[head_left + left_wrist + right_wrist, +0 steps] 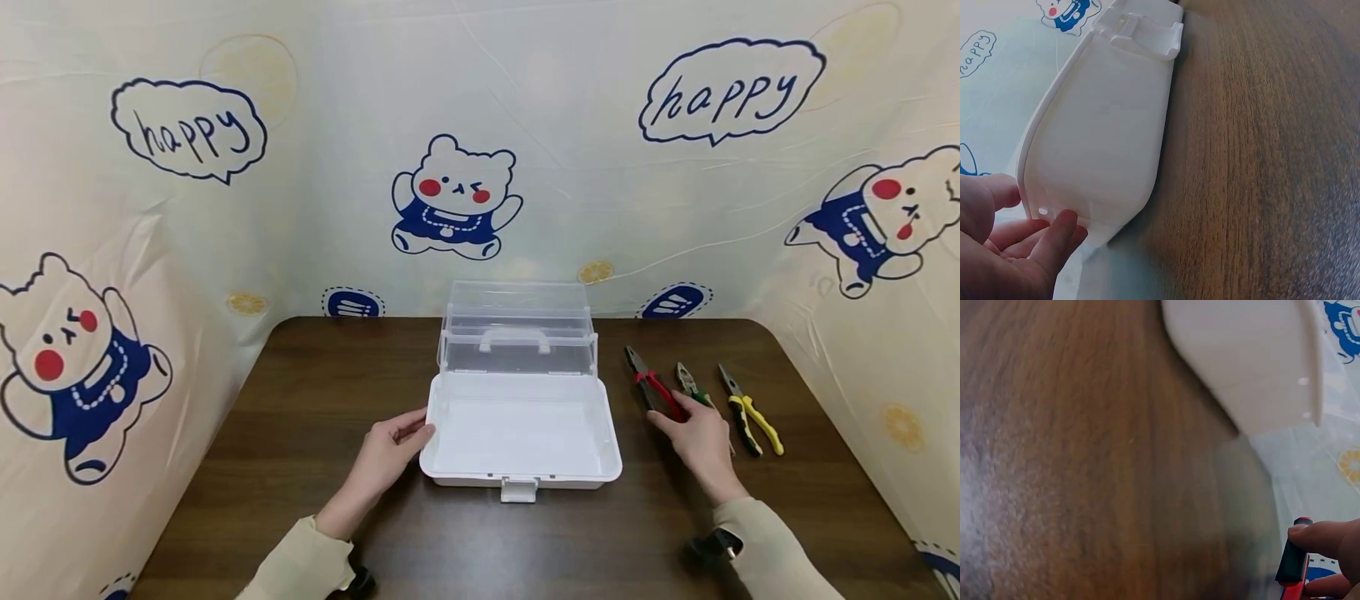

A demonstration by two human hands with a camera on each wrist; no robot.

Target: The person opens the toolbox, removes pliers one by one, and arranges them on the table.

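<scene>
A white plastic toolbox (521, 429) stands on the table with its clear lid (517, 333) raised at the back and nothing inside. At its left side, my left hand (392, 450) grips the rim, thumb on the edge and fingertips against the outer wall, as the left wrist view shows. My right hand (703, 437) pinches the handles of red-and-black pliers (647, 377) to the right of the box. In the right wrist view, the thumb lies on the black handle (1292, 559). Green-handled pliers (686, 379) lie partly hidden beneath that hand.
Yellow-and-black needle-nose pliers (750, 414) lie just right of the right hand. A latch (519, 490) sticks out from the box's front. Behind the dark wooden table (300, 400) hangs a printed cloth (330, 167), which also covers both sides.
</scene>
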